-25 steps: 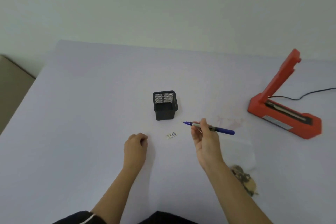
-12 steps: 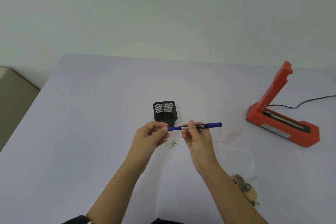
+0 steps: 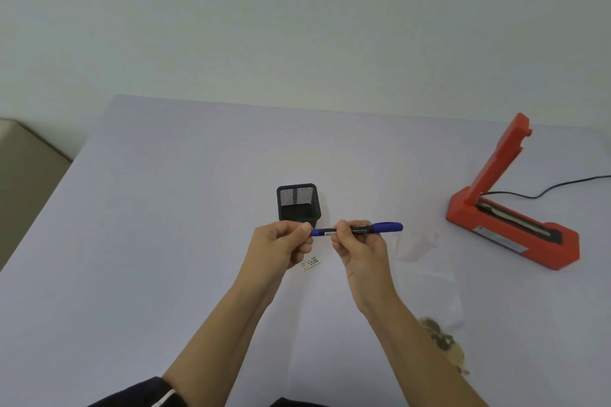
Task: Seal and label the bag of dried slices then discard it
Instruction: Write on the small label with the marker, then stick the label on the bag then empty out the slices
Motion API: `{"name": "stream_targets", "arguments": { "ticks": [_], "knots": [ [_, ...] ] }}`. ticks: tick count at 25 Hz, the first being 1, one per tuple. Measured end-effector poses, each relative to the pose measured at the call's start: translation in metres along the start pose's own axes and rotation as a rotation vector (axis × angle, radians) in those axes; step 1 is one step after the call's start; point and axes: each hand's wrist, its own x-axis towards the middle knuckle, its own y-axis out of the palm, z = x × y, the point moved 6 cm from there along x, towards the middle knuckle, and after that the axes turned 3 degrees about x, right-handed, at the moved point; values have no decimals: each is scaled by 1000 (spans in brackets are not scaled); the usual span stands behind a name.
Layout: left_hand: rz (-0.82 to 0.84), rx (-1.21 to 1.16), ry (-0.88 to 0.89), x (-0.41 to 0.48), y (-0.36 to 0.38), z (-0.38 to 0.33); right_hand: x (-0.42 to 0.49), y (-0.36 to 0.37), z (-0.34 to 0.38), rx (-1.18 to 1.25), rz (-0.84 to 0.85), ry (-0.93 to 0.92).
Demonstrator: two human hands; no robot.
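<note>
A blue marker pen (image 3: 370,228) is held level above the table, between both hands. My right hand (image 3: 358,246) grips its barrel near the middle. My left hand (image 3: 282,246) pinches the pen's left end, where the cap is. A small white label (image 3: 310,264) lies on the table just below the hands. The clear plastic bag (image 3: 426,277) lies flat to the right of my right forearm, with brown dried slices (image 3: 441,339) gathered at its near end.
A black mesh pen holder (image 3: 297,203) stands just behind the hands. A red heat sealer (image 3: 509,228) with its arm raised sits at the right, its black cable (image 3: 562,183) running off the right edge. The table's left edge (image 3: 49,205) borders a beige surface.
My left hand rose from the table and took hold of the pen's left end. My right hand brought the pen level in front of the holder. The camera tilted slightly.
</note>
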Motion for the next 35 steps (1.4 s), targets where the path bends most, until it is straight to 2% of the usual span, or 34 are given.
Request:
{"name": "stream_targets", "arguments": {
  "ticks": [3,7,9,11,13,17,21,24,26,29,31,33,35],
  "knots": [
    [0,-76,-99,0,0,15,8,-3,1,-159,52,33],
    [-21,-99,-33,10,-4,12,41,-9,17,-173,-37,-33],
    [-128,238,71,28,-14,4,61,-4,32,-420,-67,-200],
    [-181,629,88,48,-20,3,76,16,39,-734,-13,-384],
    [-137,778,68,64,-19,12,88,37,28,-920,86,-452],
    [-195,749,90,78,-18,18,106,54,-11,-1177,239,-365],
    [-321,636,60,75,-25,10,111,66,-32,-1417,313,-403],
    [-398,566,52,71,-32,15,113,76,-33,-1483,292,-527],
    [-411,534,50,69,-35,20,119,74,-33,-1517,255,-544],
    [-418,501,28,73,-36,23,130,71,-42,-1471,365,-336],
    [-430,473,13,75,-38,22,132,69,-43,-1316,427,-233],
    [-491,377,26,71,-44,23,132,54,-32,-1125,295,-234],
    [-598,320,79,59,-53,30,128,16,-27,-1068,55,-289]
  ]
}}
